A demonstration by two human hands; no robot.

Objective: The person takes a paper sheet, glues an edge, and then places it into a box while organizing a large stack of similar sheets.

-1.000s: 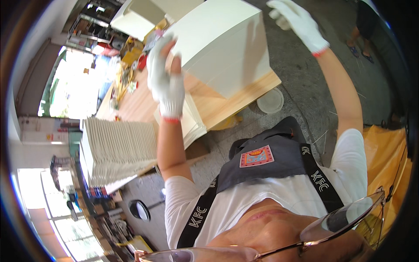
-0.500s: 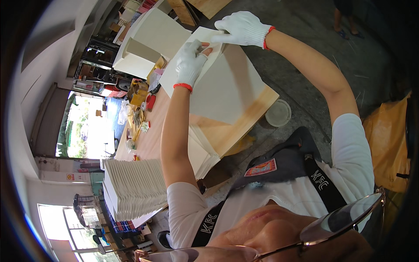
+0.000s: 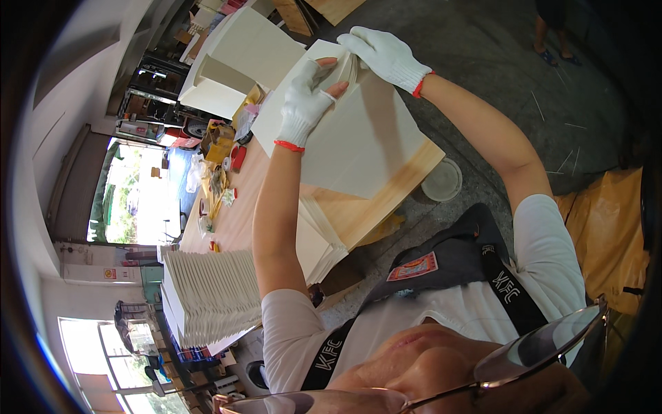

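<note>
A stack of large white sheets (image 3: 365,148) lies on the wooden table, its far right edge slightly fanned. My left hand (image 3: 307,100), in a white glove with a red cuff and bare thumb and fingertip, rests on the top sheet with its fingers apart. In the matching glove, my right hand (image 3: 387,56) grips the sheets' far right edge, its thumb side toward the top sheet. The fingers behind that edge are hidden.
The wooden table (image 3: 234,207) carries tape rolls and scraps along its far left side. A tall pile of folded white sheets (image 3: 207,293) stands near left, more white board (image 3: 252,52) at the back. A round tub (image 3: 441,179) sits right of the table. Someone's legs (image 3: 552,38) show far right.
My right hand has tilted and come round the sheets' edge, its wrist lower. My left hand's fingers have spread wider on the top sheet. The edges of several sheets now show fanned between the hands.
</note>
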